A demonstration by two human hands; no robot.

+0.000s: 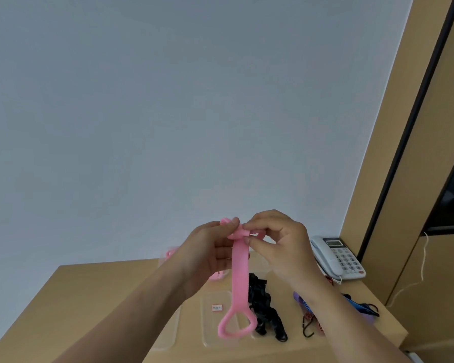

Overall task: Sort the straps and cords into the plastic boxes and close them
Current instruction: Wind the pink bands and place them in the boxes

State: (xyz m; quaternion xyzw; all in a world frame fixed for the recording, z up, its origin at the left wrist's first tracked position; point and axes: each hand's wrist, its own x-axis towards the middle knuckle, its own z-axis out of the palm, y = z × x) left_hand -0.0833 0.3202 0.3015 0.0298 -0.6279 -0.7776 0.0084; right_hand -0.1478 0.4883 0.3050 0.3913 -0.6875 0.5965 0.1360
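Pink and rubbery, the strap (239,279) hangs in the air above the desk (95,305), its top end being folded or rolled between both hands while its looped handle dangles over a clear lid (215,320). The left hand (207,258) holds the strap's top with fingers curled round it; the right hand (275,244) pinches the fold between thumb and fingertips. More pink straps (171,254) sit in a clear box behind the left wrist, so sorting seems to be under way. Much is left: black straps (264,310), a hooked cord (309,324) and blue bands (362,307) lie loose, and no box looks closed. A telephone (337,258) stands at the back.
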